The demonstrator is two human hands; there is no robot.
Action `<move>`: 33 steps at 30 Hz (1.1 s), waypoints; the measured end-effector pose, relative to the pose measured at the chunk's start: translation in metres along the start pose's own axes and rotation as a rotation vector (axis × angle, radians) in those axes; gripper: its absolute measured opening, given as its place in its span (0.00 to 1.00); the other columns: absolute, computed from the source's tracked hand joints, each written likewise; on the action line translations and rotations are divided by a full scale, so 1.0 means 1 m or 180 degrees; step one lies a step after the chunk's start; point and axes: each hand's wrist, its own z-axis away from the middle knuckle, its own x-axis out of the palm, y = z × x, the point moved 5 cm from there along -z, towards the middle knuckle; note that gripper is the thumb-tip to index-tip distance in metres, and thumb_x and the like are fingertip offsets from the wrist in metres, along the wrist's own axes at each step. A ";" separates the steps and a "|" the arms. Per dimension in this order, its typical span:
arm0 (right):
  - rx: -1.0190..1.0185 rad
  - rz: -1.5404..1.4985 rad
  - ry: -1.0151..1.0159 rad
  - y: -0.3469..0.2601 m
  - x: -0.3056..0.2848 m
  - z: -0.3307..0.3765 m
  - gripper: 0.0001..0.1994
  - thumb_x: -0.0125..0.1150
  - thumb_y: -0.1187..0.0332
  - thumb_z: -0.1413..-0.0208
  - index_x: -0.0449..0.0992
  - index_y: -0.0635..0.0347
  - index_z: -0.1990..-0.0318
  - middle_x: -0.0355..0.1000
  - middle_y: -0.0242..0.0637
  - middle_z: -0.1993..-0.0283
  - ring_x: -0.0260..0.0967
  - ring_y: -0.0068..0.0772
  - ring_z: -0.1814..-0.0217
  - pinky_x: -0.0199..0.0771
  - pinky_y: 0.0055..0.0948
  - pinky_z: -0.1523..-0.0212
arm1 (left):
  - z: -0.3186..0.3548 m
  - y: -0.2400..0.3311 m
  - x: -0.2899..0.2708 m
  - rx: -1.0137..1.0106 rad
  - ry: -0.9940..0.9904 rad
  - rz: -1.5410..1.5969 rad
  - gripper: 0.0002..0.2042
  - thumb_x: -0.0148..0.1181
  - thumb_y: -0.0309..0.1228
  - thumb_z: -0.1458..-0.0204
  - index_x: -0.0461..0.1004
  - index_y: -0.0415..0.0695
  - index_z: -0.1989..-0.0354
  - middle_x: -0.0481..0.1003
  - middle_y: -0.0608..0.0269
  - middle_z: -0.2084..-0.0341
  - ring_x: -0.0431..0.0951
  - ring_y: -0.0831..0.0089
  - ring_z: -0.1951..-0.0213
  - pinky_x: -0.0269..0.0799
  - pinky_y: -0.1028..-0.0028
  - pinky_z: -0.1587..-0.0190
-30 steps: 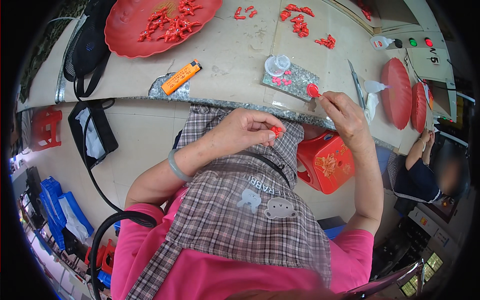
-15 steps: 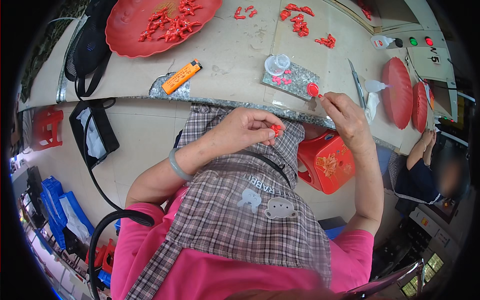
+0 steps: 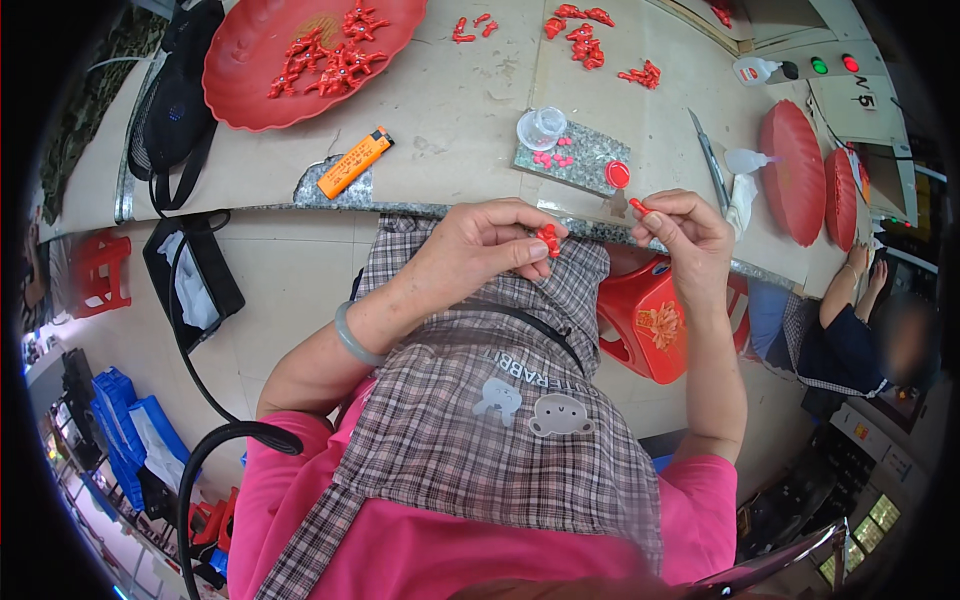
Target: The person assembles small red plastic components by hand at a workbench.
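Observation:
My left hand pinches a small glossy red figurine between thumb and fingers, held just off the bench's front edge. To its right, my right hand is closed on a tiny red piece, its free end pointing toward the left hand. The two red parts are apart. Just beyond the right hand lies a speckled stone slab. On the slab sit a small round red dish, several pink bits and a clear plastic cup.
A large red tray holding red figurines stands far left, near an orange lighter. More red parts lie at the back. On the right are a knife, a squeeze bottle and red trays. A co-worker sits further right.
My right hand has drawn the tiny red piece away from the round red dish, back toward me. The left hand keeps its pinch on the figurine. The view has shifted slightly.

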 end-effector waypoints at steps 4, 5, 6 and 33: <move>0.0484 -0.0826 -0.0025 0.003 0.013 0.010 0.05 0.61 0.81 0.43 0.77 0.70 0.59 0.78 0.43 0.65 0.76 0.24 0.68 0.79 0.22 0.66 | 0.000 0.002 0.001 0.0105 0.0158 0.0122 0.12 0.59 0.23 0.41 0.75 0.34 0.50 0.79 0.60 0.63 0.80 0.78 0.63 0.78 0.79 0.58; 0.0484 -0.0839 -0.0016 0.003 0.015 0.012 0.05 0.61 0.81 0.43 0.77 0.70 0.59 0.78 0.43 0.65 0.76 0.24 0.68 0.79 0.22 0.66 | 0.000 0.001 0.002 0.0094 0.0155 0.0111 0.12 0.59 0.23 0.41 0.75 0.34 0.50 0.79 0.60 0.63 0.80 0.78 0.63 0.78 0.79 0.58; 0.0574 -0.1065 -0.0039 0.004 0.017 0.015 0.05 0.61 0.80 0.43 0.77 0.70 0.59 0.78 0.43 0.65 0.76 0.25 0.68 0.79 0.22 0.66 | 0.000 0.001 0.002 0.0121 0.0221 0.0117 0.12 0.59 0.22 0.42 0.75 0.33 0.49 0.80 0.60 0.62 0.80 0.78 0.63 0.78 0.79 0.58; -0.0363 0.0650 -0.0160 -0.010 0.061 0.035 0.06 0.65 0.81 0.50 0.80 0.67 0.64 0.78 0.40 0.66 0.78 0.29 0.66 0.78 0.24 0.68 | 0.003 0.002 0.006 0.0445 0.0464 -0.0565 0.10 0.61 0.18 0.46 0.77 0.32 0.55 0.76 0.60 0.59 0.80 0.76 0.61 0.78 0.79 0.57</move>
